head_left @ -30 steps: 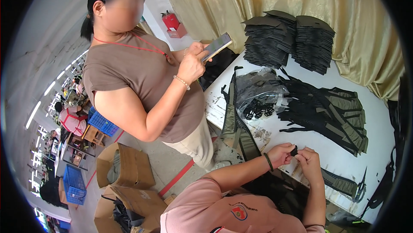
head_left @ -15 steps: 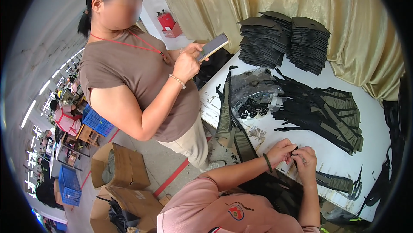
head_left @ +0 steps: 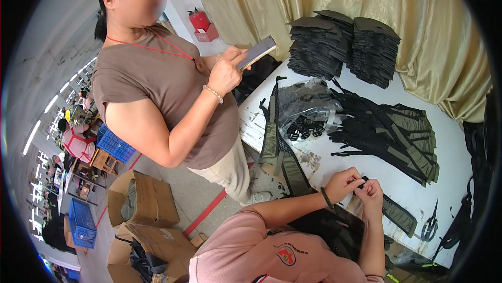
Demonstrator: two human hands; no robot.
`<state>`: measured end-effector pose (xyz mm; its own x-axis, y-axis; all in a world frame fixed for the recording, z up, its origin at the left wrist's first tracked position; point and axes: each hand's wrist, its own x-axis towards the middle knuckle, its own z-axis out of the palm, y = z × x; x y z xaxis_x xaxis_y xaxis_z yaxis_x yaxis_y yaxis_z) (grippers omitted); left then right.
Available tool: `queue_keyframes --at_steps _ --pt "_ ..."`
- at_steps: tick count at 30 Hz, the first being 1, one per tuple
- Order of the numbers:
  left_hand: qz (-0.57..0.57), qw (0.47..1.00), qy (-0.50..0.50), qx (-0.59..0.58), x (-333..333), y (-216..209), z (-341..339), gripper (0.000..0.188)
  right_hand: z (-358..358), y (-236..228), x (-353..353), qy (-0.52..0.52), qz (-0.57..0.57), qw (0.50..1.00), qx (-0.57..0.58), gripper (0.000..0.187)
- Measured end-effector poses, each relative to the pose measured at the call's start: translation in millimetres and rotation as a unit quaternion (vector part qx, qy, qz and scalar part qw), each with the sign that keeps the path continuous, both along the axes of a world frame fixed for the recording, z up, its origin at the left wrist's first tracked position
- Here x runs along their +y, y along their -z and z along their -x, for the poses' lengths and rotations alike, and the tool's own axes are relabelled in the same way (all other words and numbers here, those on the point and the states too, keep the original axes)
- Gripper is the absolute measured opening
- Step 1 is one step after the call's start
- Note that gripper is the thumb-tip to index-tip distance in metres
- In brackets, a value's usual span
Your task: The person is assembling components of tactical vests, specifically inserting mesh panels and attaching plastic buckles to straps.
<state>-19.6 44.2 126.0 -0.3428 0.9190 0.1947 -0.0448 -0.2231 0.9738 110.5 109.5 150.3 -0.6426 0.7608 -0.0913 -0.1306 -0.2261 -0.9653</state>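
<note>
My left hand (head_left: 342, 184) and my right hand (head_left: 371, 195) meet over the table's near edge, fingers pinched around a small black piece (head_left: 363, 181). My fingers hide most of it, so I cannot make out its exact kind. An olive and black mesh strap (head_left: 400, 216) extends from beside my right hand across the table. Ahead of my hands, black plastic buckles (head_left: 305, 128) lie at the mouth of a clear plastic bag (head_left: 308, 102). A pile of olive and black straps (head_left: 400, 139) lies to the right of the bag.
Stacked black panels (head_left: 374, 53) stand at the table's back, before a gold curtain (head_left: 429, 26). Scissors (head_left: 431, 225) lie right of my hands. Another strap (head_left: 280, 152) hangs over the left edge. At left, a person (head_left: 167, 94) holds a phone; cardboard boxes (head_left: 151, 202) sit on the floor.
My hands have shifted slightly, still pinching the black piece. The strap beside my right hand has swung to a steeper slant, its end drawn away from the scissors.
</note>
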Motion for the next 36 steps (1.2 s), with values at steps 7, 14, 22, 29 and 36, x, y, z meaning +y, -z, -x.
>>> queue_keyframes --at_steps 7,14,22,29,36 --pt "-0.050 0.983 -0.006 0.178 -9 -7 4 0.011 -4 -4 -2 0.008 0.039 0.999 0.022 0.026" --pt "-0.064 0.989 0.038 0.125 -13 1 4 0.010 -10 2 8 -0.029 0.031 0.999 -0.031 0.028" --pt "-0.090 0.984 0.048 0.145 -14 -8 5 0.013 -13 4 6 -0.019 0.045 0.999 0.004 0.030" --pt "-0.081 0.977 0.075 0.182 -13 -14 7 0.019 -21 -24 10 -0.064 0.150 0.987 0.012 0.025" --pt "-0.089 0.965 0.094 0.228 -12 -7 7 0.016 -24 -34 14 -0.117 -0.225 0.947 -0.199 0.009"
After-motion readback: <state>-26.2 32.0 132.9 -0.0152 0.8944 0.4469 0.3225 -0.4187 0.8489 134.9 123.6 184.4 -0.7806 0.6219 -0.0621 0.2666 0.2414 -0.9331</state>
